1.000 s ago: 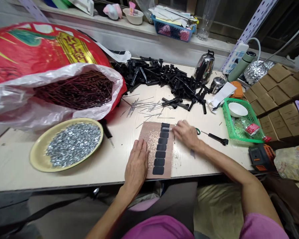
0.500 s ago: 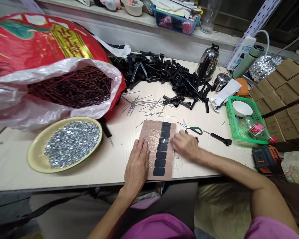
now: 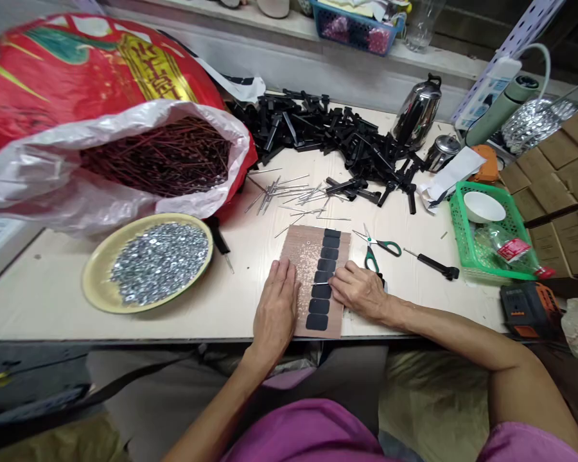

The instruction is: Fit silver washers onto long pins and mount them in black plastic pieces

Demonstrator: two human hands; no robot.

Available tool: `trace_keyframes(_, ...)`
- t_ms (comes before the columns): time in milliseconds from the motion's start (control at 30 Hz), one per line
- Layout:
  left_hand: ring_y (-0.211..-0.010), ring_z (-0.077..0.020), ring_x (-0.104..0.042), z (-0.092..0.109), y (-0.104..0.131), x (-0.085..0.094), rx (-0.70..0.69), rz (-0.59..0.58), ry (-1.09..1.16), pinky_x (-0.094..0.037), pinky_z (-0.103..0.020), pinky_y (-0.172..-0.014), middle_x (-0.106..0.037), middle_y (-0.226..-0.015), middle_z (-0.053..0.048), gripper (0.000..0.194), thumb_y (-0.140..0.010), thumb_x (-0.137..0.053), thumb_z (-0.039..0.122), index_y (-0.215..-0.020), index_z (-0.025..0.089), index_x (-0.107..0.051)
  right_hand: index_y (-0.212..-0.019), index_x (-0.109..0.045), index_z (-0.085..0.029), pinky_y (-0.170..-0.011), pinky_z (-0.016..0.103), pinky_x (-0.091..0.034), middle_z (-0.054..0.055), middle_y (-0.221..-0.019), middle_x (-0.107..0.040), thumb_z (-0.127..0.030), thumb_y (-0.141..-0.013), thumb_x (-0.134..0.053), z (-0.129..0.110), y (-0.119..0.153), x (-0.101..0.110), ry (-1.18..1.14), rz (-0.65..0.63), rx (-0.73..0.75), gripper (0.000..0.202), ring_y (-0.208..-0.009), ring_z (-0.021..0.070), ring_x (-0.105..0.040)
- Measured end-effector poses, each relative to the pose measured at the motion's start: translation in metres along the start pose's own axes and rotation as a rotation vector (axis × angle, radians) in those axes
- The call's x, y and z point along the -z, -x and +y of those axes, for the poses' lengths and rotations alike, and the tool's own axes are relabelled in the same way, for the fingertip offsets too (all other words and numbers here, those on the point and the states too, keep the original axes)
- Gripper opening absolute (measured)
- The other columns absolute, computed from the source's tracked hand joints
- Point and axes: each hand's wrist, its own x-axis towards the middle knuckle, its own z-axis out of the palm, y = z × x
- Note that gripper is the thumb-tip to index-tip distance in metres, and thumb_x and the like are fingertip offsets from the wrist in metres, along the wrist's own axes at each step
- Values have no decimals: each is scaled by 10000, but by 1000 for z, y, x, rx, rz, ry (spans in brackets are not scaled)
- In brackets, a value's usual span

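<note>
My left hand lies flat, fingers together and stretched out, on the left edge of a brown cardboard sheet. Down the right part of this sheet runs a column of black rounded rectangular patches. My right hand is closed at the sheet's right edge. From its fingers a thin metal rod points left across the patches; the rest of it is hidden in the hand. A bit of black shows behind this hand, and I cannot tell whether it belongs to the rod. Green-handled scissors lie open just beyond.
A yellow bowl of small metal pieces and a red sack of dark rods stand at left. Behind are loose metal rods and a heap of black parts. A black-handled tool and green basket are at right.
My right hand, blurred before, has come slightly down onto the sheet's right edge, and the rod now shows clearly over the patches. My left hand stays flat. The view has shifted a little.
</note>
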Motion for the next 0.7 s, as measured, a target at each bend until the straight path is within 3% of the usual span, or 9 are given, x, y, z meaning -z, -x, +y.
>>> trace_keyframes(267,-1370,-271,-360,-2,0,-6,11,37,30,-386,-489,-1086,-505,-1398,-165,403,-966,-352,239,-1340,147,-471,-704,-601,-162,-549,262,-332,40,-703,-544,-134,-904,-437,5,-7,3,7,-5,-19,259,-726,159,-451)
trace_keyframes(400,-1368,-277,-362,-3,-2,-6,35,31,60,-375,-495,-1089,-516,-1384,-184,395,-967,-334,235,-1309,123,-497,-767,-631,-157,-599,244,-383,47,-758,-578,-168,-898,-454,-19,-2,24,-312,-41,-215,220,-757,148,-498)
trace_keyframes(467,-1374,-274,-351,-4,-2,-4,49,18,89,-365,-498,-1094,-503,-1395,-184,400,-968,-319,228,-1311,119,-493,-784,-635,-161,-645,237,-425,34,-781,-586,-194,-877,-488,-45,8,38,-686,-116,-385,177,-751,128,-526)
trace_keyframes(567,-1373,-271,-354,-4,-3,-3,52,12,111,-361,-494,-1097,-500,-1397,-187,402,-970,-310,230,-1303,107,-500,-767,-617,-167,-533,203,-431,-18,-683,-560,-275,-824,-584,-88,30,47,-1342,-496,-827,127,-579,84,-511)
trace_keyframes(633,-1359,-273,-377,-4,-3,-4,49,32,111,-374,-490,-1090,-519,-1378,-192,395,-968,-314,227,-1282,99,-518,-780,-596,-162,-442,181,-401,-37,-627,-549,-301,-801,-628,-111,40,35,-1644,-778,-1226,143,-476,67,-482)
trace_keyframes(700,-1343,-281,-404,-3,-5,-6,48,62,111,-395,-495,-1074,-536,-1358,-198,386,-964,-321,213,-1266,95,-532,-800,-577,-145,-446,181,-428,-20,-634,-572,-287,-835,-607,-124,40,11,-1810,-853,-1571,150,-466,70,-514)
